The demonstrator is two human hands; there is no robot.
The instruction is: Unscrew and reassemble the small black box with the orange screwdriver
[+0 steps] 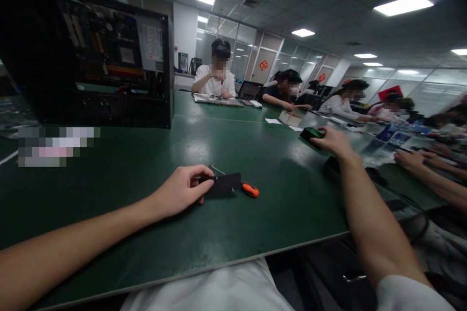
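My left hand (pixel 184 185) pinches the left end of a flat black rectangular piece (pixel 224 184) between thumb and fingers, low over the green table. Partly hidden beneath that piece is a screwdriver with an orange and black handle (pixel 251 190); its thin shaft pokes out on the far side. Stretched out to the right, my right hand (pixel 335 142) has its fingers closed on a small dark box-shaped object (pixel 311 133) with a green sheen. What kind of object it is I cannot make out.
An open black computer case (pixel 166 73) stands at the left of the green table (pixel 146 252). A small cardboard box (pixel 290 117) and white papers (pixel 273 121) lie farther back. Several people sit around the table; a neighbour's hands (pixel 410 161) are close on my right.
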